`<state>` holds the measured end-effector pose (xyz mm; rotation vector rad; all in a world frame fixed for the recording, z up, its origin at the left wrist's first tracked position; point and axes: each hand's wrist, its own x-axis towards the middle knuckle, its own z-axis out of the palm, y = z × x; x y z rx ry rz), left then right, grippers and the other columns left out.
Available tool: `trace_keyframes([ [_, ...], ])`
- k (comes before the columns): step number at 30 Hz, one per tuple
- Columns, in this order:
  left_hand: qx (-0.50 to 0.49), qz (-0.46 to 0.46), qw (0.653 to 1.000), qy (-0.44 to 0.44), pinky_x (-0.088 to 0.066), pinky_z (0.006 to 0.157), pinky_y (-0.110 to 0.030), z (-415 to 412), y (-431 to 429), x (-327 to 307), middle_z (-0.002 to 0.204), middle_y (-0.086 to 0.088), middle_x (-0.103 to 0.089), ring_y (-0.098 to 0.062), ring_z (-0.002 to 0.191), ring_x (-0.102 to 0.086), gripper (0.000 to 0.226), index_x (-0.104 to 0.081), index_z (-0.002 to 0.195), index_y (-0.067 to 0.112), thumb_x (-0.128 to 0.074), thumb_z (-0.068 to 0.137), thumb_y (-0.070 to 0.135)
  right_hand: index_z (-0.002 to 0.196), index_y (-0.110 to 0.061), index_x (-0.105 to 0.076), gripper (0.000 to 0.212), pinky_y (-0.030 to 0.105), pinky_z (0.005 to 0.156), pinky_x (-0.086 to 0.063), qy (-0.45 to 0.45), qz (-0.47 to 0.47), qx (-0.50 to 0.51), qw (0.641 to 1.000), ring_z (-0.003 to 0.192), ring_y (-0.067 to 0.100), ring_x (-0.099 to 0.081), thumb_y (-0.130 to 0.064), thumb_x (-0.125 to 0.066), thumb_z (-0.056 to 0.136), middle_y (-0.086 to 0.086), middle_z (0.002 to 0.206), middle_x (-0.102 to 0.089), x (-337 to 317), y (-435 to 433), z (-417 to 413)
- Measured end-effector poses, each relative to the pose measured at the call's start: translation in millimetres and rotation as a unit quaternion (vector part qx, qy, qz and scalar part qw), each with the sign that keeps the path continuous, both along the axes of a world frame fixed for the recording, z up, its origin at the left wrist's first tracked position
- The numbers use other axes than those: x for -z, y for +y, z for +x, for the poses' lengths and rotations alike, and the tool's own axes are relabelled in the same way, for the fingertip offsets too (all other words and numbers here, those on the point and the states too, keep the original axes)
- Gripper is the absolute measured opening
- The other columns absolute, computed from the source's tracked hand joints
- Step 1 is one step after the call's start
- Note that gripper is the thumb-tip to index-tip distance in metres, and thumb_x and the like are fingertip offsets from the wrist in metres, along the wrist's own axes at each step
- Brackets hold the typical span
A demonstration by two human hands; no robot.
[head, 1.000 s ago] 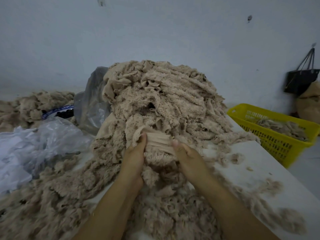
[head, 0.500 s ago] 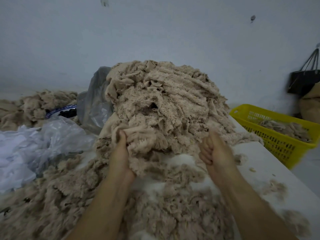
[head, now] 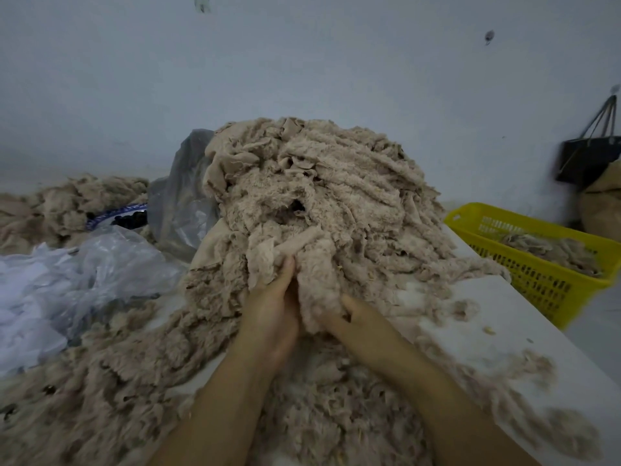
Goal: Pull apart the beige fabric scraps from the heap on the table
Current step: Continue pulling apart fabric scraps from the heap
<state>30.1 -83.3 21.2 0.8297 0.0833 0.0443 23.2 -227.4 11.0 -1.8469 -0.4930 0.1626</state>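
A tall heap of beige fabric scraps [head: 322, 196] rises on the white table [head: 504, 317] against the wall. Flatter, pulled-out scraps [head: 111, 398] spread over the near side of the table. My left hand [head: 274, 307] grips a fold of beige fabric at the heap's front foot, fingertips buried in it. My right hand [head: 349, 316] sits close beside it, its fingers curled under a fluffy clump [head: 319, 297] of the same fabric. Most of the right hand's fingers are hidden by the clump.
A yellow plastic basket [head: 544, 280] with a few scraps stands off the table's right edge. Clear and grey plastic bags [head: 100, 264] lie at the left, with another beige pile [head: 77, 200] behind them. A dark bag [head: 588, 156] hangs at the far right.
Both hands were apart half a second ago, the right one out at the heap's right side; now they have come together at the heap's front and hold one clump.
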Motion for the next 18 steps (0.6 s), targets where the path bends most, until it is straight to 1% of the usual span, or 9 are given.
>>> trace_keyframes([
  [2,-0.025,0.038,0.999,-0.007,-0.057,0.09,-0.032,1.0,0.9,1.7,0.12,-0.011,-0.072,-0.02,0.108,-0.07,0.043,-0.063,0.126,0.006,-0.064,0.087,0.024,0.086,-0.046,-0.074,0.025,0.015,0.069,-0.05,0.078,0.131,0.038,0.988,0.078,-0.001,-0.069,-0.038,-0.055,0.099,-0.018,0.088,-0.074,-1.4,-7.0,6.2],
  [5,-0.039,0.142,0.989,-0.026,-0.057,0.092,-0.035,-0.6,0.3,4.1,0.119,-0.006,-0.073,-0.018,0.103,-0.072,0.035,-0.064,0.129,0.012,-0.062,0.097,0.026,0.064,-0.028,-0.077,0.049,0.026,0.063,-0.049,0.143,0.299,0.037,0.943,0.06,0.009,-0.061,-0.02,-0.047,0.102,-0.004,0.068,-0.069,-6.5,-17.1,12.5],
  [7,-0.007,0.241,0.968,-0.069,-0.053,0.098,-0.036,-5.5,-3.2,7.7,0.122,-0.001,-0.071,-0.016,0.112,-0.068,0.048,-0.064,0.13,0.02,-0.063,0.092,0.048,0.065,-0.025,-0.075,0.046,0.025,0.059,-0.048,0.137,0.272,0.061,0.951,0.059,0.009,-0.059,-0.024,-0.047,0.101,-0.004,0.067,-0.068,-5.8,-15.4,13.4],
  [9,0.035,0.36,0.923,-0.132,-0.052,0.093,-0.022,-8.9,-10.7,12.7,0.117,0.012,-0.072,-0.004,0.11,-0.067,0.039,-0.069,0.117,0.041,-0.063,0.085,0.062,0.079,-0.023,-0.073,0.033,0.027,0.065,-0.053,0.097,0.131,0.099,0.982,0.069,0.01,-0.066,-0.039,-0.05,0.098,-0.002,0.078,-0.072,0.3,-9.8,12.7],
  [11,0.017,0.389,0.909,-0.15,-0.052,0.081,-0.01,-10.3,-16.6,12.2,0.107,0.023,-0.073,0.004,0.102,-0.067,0.013,-0.072,0.101,0.052,-0.069,0.089,0.048,0.083,-0.03,-0.071,0.031,0.026,0.072,-0.055,0.038,0.017,0.112,0.993,0.076,0.006,-0.068,-0.045,-0.05,0.099,-0.008,0.081,-0.074,5.5,-8.0,12.4],
  [12,0.002,0.379,0.913,-0.15,-0.053,0.081,-0.011,-8.1,-16.3,14.6,0.105,0.022,-0.074,0.003,0.101,-0.068,0.014,-0.074,0.099,0.048,-0.069,0.092,0.037,0.078,-0.036,-0.071,0.031,0.022,0.067,-0.052,0.002,-0.005,0.106,0.994,0.07,0.001,-0.066,-0.046,-0.05,0.099,-0.013,0.075,-0.072,5.2,-8.5,12.9],
  [13,-0.007,0.365,0.92,-0.143,-0.055,0.083,-0.015,-6.9,-15.5,14.7,0.106,0.019,-0.075,-0.001,0.102,-0.069,0.015,-0.074,0.1,0.043,-0.066,0.094,0.031,0.075,-0.043,-0.07,0.029,0.019,0.062,-0.049,-0.033,-0.01,0.09,0.995,0.067,-0.004,-0.064,-0.045,-0.053,0.098,-0.019,0.071,-0.07,3.1,-9.7,12.2],
  [15,0.002,0.338,0.932,-0.129,-0.056,0.087,-0.021,-5.8,-12.3,15.5,0.11,0.014,-0.075,-0.006,0.106,-0.069,0.015,-0.074,0.102,0.038,-0.062,0.093,0.035,0.089,-0.055,-0.069,0.019,0.01,0.068,-0.049,-0.057,0.051,0.051,0.996,0.081,-0.012,-0.065,-0.039,-0.062,0.094,-0.032,0.086,-0.07,-0.6,-11.0,12.3],
  [18,0.055,0.276,0.952,-0.116,-0.053,0.096,-0.031,-4.8,-9.7,15.5,0.118,0.004,-0.073,-0.015,0.114,-0.067,0.024,-0.077,0.107,0.034,-0.064,0.091,0.045,0.121,-0.046,-0.055,0.048,0.009,0.079,-0.051,0.006,0.176,0.041,0.983,0.102,-0.01,-0.063,-0.048,-0.073,0.077,-0.035,0.107,-0.067,4.4,-12.3,15.7],
])
